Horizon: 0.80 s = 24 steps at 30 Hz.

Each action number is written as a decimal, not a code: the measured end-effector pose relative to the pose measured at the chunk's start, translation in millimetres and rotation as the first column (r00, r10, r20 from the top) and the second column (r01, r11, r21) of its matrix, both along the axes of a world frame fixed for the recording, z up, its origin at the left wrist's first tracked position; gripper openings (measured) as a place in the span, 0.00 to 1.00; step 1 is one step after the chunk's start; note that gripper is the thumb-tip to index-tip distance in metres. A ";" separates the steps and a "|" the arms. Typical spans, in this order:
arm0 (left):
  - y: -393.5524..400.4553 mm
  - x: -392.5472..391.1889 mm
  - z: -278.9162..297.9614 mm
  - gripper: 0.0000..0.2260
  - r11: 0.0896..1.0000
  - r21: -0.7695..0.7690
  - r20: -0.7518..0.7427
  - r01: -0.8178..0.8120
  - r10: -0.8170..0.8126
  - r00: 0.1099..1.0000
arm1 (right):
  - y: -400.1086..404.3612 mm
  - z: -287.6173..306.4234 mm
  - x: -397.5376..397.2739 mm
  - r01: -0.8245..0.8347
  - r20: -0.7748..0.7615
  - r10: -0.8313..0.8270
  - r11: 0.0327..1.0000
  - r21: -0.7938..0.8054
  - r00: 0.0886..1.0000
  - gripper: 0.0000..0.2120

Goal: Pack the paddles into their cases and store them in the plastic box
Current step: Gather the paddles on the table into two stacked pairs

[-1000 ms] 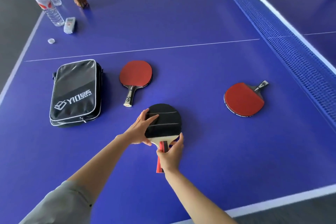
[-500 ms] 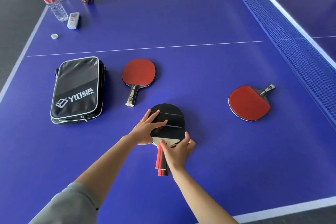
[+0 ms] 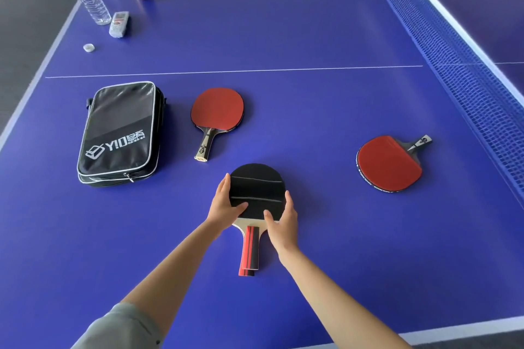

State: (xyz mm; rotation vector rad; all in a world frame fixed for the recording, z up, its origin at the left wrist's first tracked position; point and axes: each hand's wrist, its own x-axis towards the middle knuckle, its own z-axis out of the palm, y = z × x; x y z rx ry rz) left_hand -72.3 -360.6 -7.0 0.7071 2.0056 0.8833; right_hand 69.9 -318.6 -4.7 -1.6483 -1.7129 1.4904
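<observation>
Black-rubber paddle pair w/ red-striped handles [image 3: 256, 195] flat on blue tabletop [image 3: 312, 22], long axis toward body, handles nearest. Left hand [image 3: 225, 202] & right hand [image 3: 283, 217] grip blade edges. Black zip case [image 3: 120, 133] lies left; left hand nearer.

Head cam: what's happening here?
A person is tidying up a ping-pong table. Both hands grip the black-faced paddle lying near them, the left hand on its left edge, the right hand on its right; two handles seem stacked there. Two red paddles, one mid-table and one near the net, lie loose. The black zip case sits closed at left. No plastic box is visible.
</observation>
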 end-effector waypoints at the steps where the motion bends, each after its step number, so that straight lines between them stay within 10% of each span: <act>1: -0.5 0.6 0.0 0.37 0.999 0.007 0.040 -0.053 0.053 0.998 | 0.0 0.4 -2.7 0.024 -0.015 -0.024 0.999 -0.023 1.000 0.33; 8: -17.5 -16.3 -7.1 0.40 0.945 0.087 0.154 -0.316 0.301 0.941 | 14.5 5.7 -30.0 -0.062 -0.121 0.044 0.987 -0.150 0.992 0.33; 24: -10.5 -28.1 -3.3 0.28 0.944 0.100 -0.111 -0.314 0.324 0.939 | 17.8 5.4 -39.4 -0.038 -0.049 0.041 0.997 0.064 0.998 0.30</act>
